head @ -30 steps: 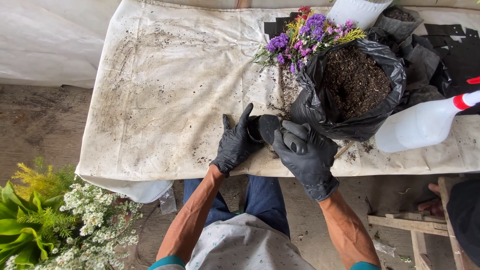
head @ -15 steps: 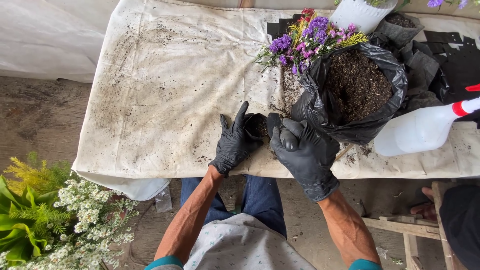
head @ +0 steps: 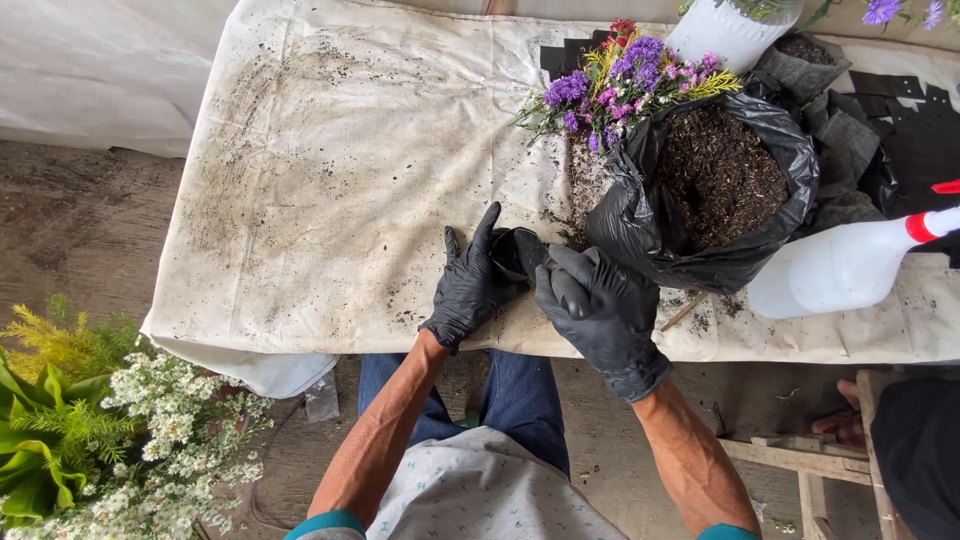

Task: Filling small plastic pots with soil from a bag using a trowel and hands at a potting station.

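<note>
The right hand [head: 600,310] has slid left, closing over the small black grow bag [head: 510,252]. The left hand [head: 468,285] cups its left side, fingers half spread. Both hold it on the worktop [head: 330,180], the soil sack [head: 715,185] just right.

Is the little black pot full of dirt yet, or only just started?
Just started. Both gloved hands, left hand and right hand, hold the small black pot; how much soil it holds can't be seen. The soil bag is open. The purple flowers lie unplanted.
</note>
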